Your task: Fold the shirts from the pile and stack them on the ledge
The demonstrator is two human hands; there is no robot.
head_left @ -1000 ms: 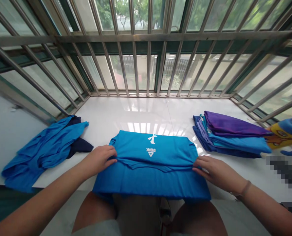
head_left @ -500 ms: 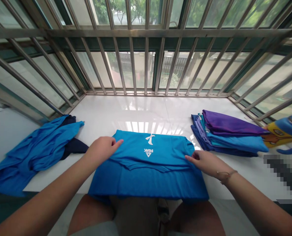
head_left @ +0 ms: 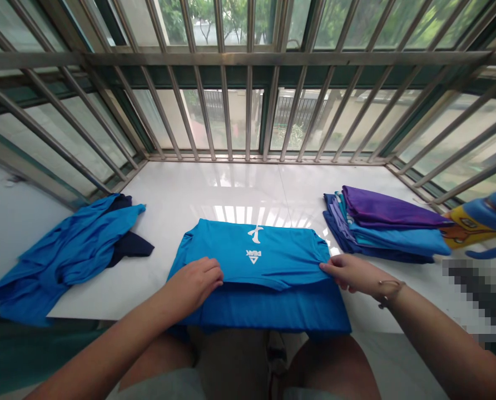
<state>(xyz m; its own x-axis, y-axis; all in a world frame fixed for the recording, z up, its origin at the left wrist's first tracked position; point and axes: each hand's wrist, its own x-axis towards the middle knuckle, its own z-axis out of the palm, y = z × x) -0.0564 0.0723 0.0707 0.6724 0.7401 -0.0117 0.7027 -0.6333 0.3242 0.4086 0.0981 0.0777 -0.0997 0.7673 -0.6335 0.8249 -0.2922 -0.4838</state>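
Observation:
A blue T-shirt with white lettering lies partly folded in front of me, its upper layer turned over the lower one. Part of the lower layer hangs over the near edge of the white ledge. My left hand rests at the left of the upper layer's edge, its fingers bent and closed on the fabric; the fingertips are partly hidden. On the opposite side, my right hand pinches the shirt's right edge between thumb and fingers.
Folded clothes in purple and blue are stacked on the right, beside a blue and yellow cartoon-patterned object. A crumpled heap of blue clothing lies on the left. Metal window bars enclose the ledge's far side.
My left hand has moved right and toward me, down onto the shirt's near fold edge. The right hand has closed on the right edge, which is now pulled taut.

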